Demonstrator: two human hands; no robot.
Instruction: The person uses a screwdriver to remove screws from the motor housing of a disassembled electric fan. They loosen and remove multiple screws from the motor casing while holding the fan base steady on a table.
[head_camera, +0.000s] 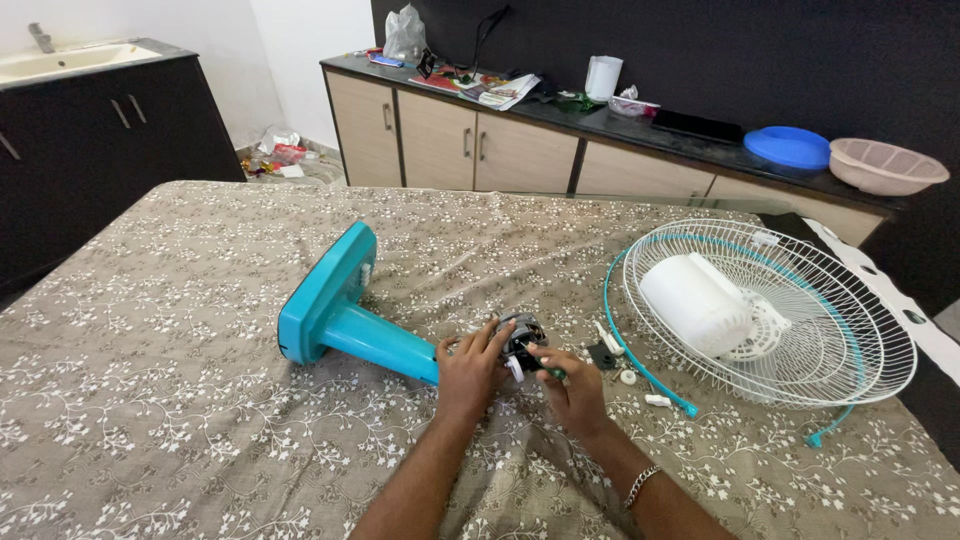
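- Ahead of you a long counter (640, 135) carries a blue lid (787, 146), a pink basket (886, 165) and a white jug (603, 77).
- At far left you see a sink (62, 58).

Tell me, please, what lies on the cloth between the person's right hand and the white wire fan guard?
In the head view, between the right hand and the fan guard lie a dark square piece, small white parts and a teal rim ring.

Two bare forearms visible from lower edge, no sleeves. Left hand (468, 372): no rings, no watch, nothing worn. Right hand (574, 393): thin silver-coloured metal chain bracelet (640, 484) at wrist. No gloves on either.
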